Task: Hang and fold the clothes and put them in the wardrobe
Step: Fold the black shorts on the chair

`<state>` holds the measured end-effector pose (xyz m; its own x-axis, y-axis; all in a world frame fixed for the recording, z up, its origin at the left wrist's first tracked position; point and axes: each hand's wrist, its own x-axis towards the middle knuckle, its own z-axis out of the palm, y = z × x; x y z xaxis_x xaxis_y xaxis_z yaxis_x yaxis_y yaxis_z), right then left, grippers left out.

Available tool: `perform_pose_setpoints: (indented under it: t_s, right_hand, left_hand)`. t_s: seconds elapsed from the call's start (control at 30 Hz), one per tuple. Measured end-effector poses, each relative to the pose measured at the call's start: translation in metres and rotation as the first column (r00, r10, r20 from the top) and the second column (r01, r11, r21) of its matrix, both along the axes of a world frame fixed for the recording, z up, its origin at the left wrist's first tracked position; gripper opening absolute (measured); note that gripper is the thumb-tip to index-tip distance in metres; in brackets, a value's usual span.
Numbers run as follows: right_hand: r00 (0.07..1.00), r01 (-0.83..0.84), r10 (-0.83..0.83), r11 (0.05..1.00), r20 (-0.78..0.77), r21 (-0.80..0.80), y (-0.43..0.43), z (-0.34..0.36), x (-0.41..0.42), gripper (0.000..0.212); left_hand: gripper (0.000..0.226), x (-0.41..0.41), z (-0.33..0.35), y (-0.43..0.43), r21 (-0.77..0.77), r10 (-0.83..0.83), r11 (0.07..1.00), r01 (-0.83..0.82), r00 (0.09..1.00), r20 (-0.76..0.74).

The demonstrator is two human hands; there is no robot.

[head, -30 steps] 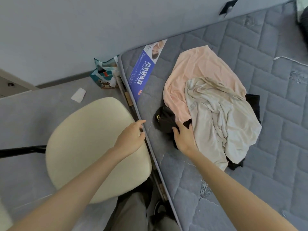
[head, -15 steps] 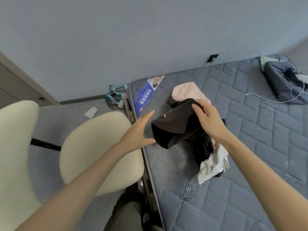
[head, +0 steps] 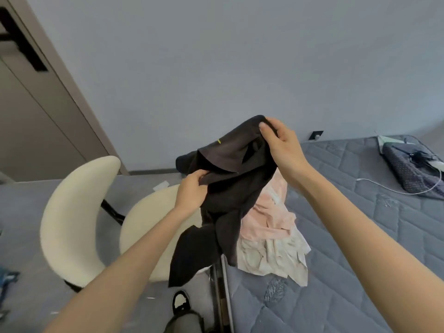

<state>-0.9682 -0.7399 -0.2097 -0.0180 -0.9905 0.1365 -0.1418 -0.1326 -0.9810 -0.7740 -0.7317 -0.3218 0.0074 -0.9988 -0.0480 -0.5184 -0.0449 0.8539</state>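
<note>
Grey quilted mattress (head: 360, 248) of the bed fills the right half; cream rounded upholstered chair (head: 72, 224) stands just beside its near edge, to the left; brown flat door panel (head: 36, 121) with a black bar far left, room door or wardrobe I cannot tell; on the mattress near that edge a heap, pale pink soft garment (head: 271, 212) lying over an off-white crumpled garment (head: 271, 258); the black limp fabric garment (head: 228, 188) is held up above heap and mattress edge, lower folds hanging twisted in front of chair and heap, touching them or not I cannot tell; right hand (head: 283, 150) has its grip pinched on the top edge, thumb over the cloth; left hand (head: 191, 191), lower, has its grip closed on a fold at the garment's left side; small yellow mark (head: 219, 141) near the top. Step, as judged: one piece singled out, edges being found, folding or hanging not yet begun; early in the task. Next move calls for drawing the hands apart along one hem or the shoulders, a shake to drop the twists, then a flat patch of mattress to lay it on.
</note>
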Motion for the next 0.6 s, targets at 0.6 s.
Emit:
perform_pose_setpoints:
  t_s: [0.6]
  right_hand:
    - [0.891, -0.407, 0.455, 0.785, 0.012, 0.468, 0.012, -0.004, 0.099, 0.060]
  left_hand:
    - [0.027, 0.129, 0.145, 0.028, -0.063, 0.284, 0.950, -0.307, 0.927, -0.244]
